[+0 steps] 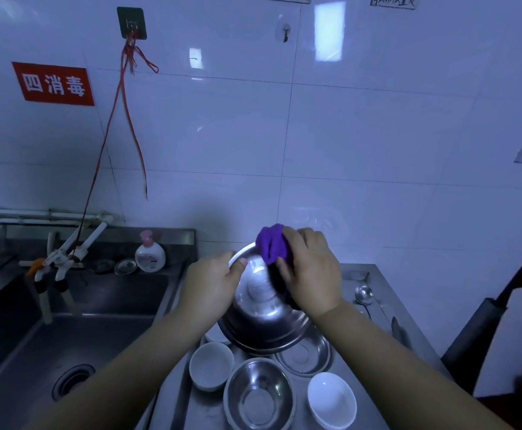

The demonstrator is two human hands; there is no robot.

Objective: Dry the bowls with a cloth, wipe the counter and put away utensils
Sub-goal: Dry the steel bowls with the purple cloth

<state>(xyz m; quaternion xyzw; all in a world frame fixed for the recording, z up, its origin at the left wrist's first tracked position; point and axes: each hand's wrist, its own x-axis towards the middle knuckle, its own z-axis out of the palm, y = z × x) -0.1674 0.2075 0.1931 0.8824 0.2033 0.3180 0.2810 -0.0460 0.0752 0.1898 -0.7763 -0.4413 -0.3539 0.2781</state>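
Big steel bowl (pixel 265 308) is held tilted in the air above the counter (pixel 374 333), mouth facing the person, rim up by the wall tiles. Left hand (pixel 213 290) grips the rim on its left side, thumb curled over the edge, fingers behind & hidden. Right hand (pixel 309 271) clutches a purple cloth (pixel 273 246) bunched over the upper right rim, fingers curled round it, pressing cloth to metal inside the bowl.

Directly under the grip: a flat steel dish (pixel 306 355), partly covered by the held bowl. Nearer the person than that, a smaller steel bowl (pixel 259 395), w/ a white bowl (pixel 211 366) to its left & another white bowl (pixel 331 405) to its right, all close-packed. A sliver of one more white piece shows under the held bowl; can't tell what.

Right of the grip: a ladle (pixel 363 294) and a knife (pixel 397 330) lie along the counter's right strip, near its raised edge. Free counter is narrow there.

Left of the grip: deep sink (pixel 67 342), open basin w/ drain; taps (pixel 64 259) & soap bottle (pixel 149 252) on its back ledge, well apart from the hands.

Far right edge: dark & white shapes, blurred, can't make out.
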